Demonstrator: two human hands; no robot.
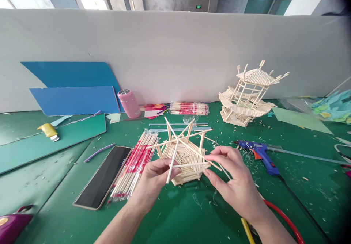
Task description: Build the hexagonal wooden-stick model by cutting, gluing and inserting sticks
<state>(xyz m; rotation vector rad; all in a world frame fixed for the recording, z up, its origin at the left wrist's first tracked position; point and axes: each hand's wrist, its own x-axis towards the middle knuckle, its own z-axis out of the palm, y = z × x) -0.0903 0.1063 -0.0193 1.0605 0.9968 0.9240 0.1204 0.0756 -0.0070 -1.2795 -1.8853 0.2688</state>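
Note:
A hexagonal model of thin wooden sticks (184, 155) stands on the green table (186, 214), with loose sticks poking up from its top. My left hand (153, 180) pinches one of these sticks at the model's front left. At the model's right side my right hand (233, 178) holds another thin stick (212, 162), which lies across the rim. A bundle of wrapped chopsticks (135, 165) lies just left of the model.
A finished stick pavilion (246, 96) stands at the back right. A blue glue gun (259, 152) lies right of my hands, a phone (104, 176) to the left. A pink bottle (128, 103), blue boards (74, 99), another chopstick pack (189, 109) and paper scraps line the back wall.

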